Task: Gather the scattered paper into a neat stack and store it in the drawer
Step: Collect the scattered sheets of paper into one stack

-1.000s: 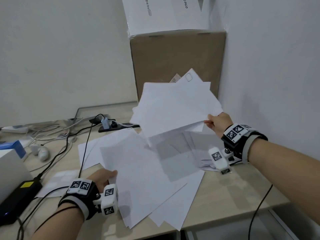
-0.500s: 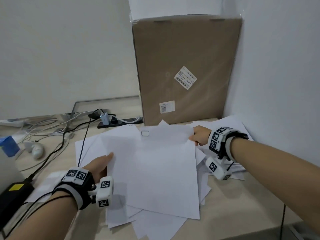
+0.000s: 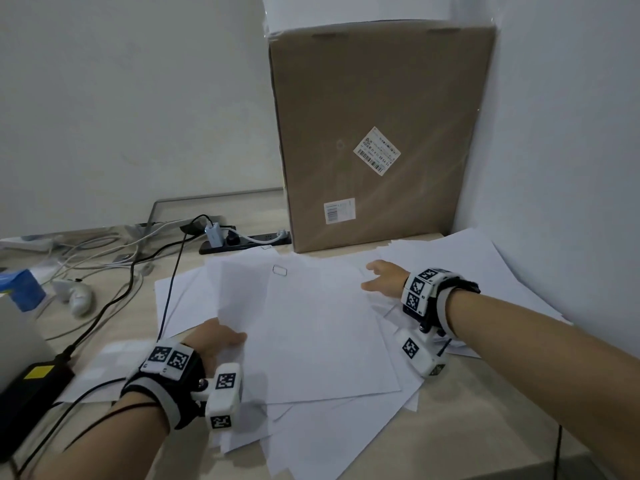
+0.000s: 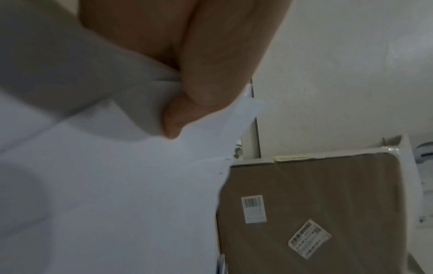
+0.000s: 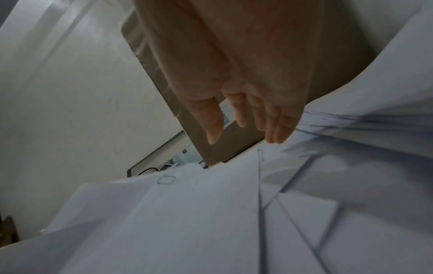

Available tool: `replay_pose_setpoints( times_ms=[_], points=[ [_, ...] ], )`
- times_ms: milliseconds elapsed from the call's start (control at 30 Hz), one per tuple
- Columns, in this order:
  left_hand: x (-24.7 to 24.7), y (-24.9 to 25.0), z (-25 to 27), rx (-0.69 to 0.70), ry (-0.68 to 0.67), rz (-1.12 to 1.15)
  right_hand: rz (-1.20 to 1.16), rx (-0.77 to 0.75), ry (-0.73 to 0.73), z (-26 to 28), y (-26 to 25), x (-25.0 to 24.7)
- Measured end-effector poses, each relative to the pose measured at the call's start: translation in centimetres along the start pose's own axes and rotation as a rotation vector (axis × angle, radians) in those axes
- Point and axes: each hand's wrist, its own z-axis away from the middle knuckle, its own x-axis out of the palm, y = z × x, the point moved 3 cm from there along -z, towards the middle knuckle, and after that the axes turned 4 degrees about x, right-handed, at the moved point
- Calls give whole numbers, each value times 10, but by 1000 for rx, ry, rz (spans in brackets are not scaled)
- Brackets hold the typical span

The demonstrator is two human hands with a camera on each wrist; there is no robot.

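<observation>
Several cables and cardboard box border scattered paper.

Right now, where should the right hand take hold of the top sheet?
Likely its far right corner, coming from the right: the right hand hovers open beside it, the left hand already pinches the opposite edge, and the sheet lies flat.

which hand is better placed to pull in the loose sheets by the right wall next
Right. The right hand is open and free, right beside the sheets by the wall, while the left hand is pinching the edge of the centre pile on the far side.
</observation>
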Motion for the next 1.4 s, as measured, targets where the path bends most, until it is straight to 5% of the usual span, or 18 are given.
replay_pose_setpoints(
  times_ms=[133, 233, 333, 467, 600, 833, 1033, 1400],
  points=[
    [0, 0, 7, 86, 132, 189, -147, 83, 60, 9, 26, -8],
    [0, 11, 15, 193, 123, 298, -394, 123, -87, 15, 37, -3],
    [2, 37, 28, 339, 98, 336, -556, -57, -166, 27, 13, -7],
    [-5, 93, 43, 536, 178, 420, -736, -240, 56, 38, -37, -44],
    [-14, 142, 56, 726, 87, 422, -681, -357, 128, 50, -72, -71],
    [-4, 131, 59, 624, -218, 459, -634, -215, 80, 42, -68, -44],
    [-19, 142, 63, 600, -241, 539, -670, -117, 148, 31, -66, -40],
    [-35, 169, 62, 546, -144, 336, -895, -246, 85, 53, -114, -66]
  ],
)
